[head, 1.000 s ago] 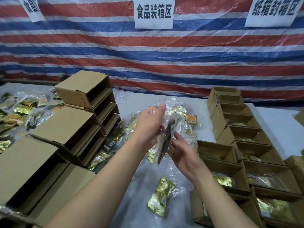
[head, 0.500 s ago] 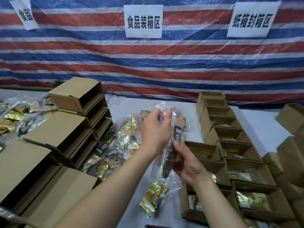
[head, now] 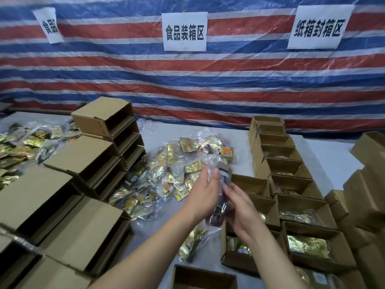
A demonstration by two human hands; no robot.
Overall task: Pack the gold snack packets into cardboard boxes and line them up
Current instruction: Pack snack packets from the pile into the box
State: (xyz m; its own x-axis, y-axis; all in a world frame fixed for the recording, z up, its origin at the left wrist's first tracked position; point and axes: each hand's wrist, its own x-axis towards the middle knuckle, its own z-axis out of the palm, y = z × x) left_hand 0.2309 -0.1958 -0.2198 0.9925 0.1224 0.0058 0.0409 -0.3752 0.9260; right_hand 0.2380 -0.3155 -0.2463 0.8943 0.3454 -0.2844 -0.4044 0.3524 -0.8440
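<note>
Striped woven tarp (head: 208,84), both hands, left (head: 205,197), right (head: 239,211), gripping crinkly packet bundle (head: 221,197)

two bare forearms, no sleeves, no gloves

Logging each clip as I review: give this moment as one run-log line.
stage: packing | left hand: holds clear-wrapped packet | right hand: holds same packet | position: above open cardboard box | loose gold packets: behind hands

Left of the hands (head: 225,203) lies a heap of gold foil snack packets (head: 166,174); beyond it, stacked brown cardboard boxes (head: 93,155). Right, rows of open brown cardboard boxes (head: 291,184).
</note>
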